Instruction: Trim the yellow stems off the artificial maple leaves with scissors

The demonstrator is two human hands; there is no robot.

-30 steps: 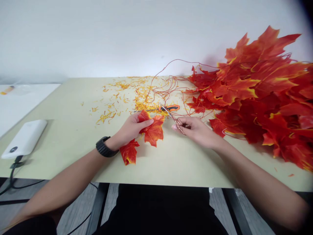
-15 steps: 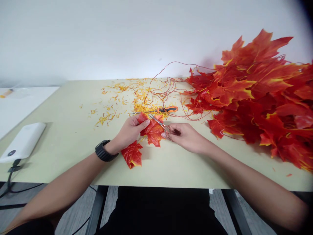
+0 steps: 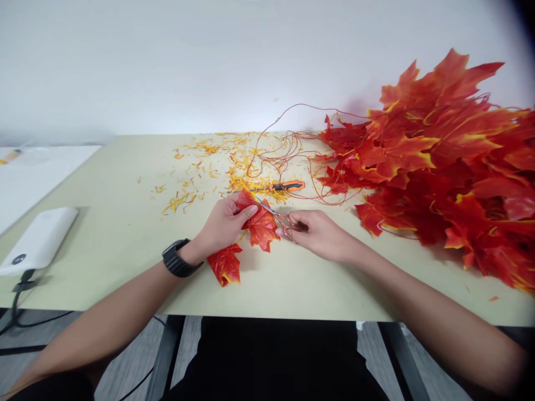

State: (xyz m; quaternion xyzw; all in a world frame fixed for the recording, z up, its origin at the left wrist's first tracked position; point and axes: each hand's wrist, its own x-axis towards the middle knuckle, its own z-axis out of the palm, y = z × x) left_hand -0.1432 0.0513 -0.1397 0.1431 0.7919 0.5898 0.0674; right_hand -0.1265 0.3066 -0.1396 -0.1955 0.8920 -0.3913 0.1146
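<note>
Clamped a red leaf in the left grip, over the worktop's middle, and scissors in the right grip, blades slanting across the leaf. Saw yellow scraps and an orange-handled tool just beyond, a leaf pile right, a white device left.

A place for handicraft is suggested by the pale tabletop, which is strewn with yellow trimmings and heaped at the right with red artificial leaves, and on which a tool with an orange and black handle is laid. An indoor, office-like room is indicated by the plain white wall, the grey plank-patterned floor and the white device plugged into a black cable. Whether an office, a workshop or a home is shown cannot be told for certain.
</note>
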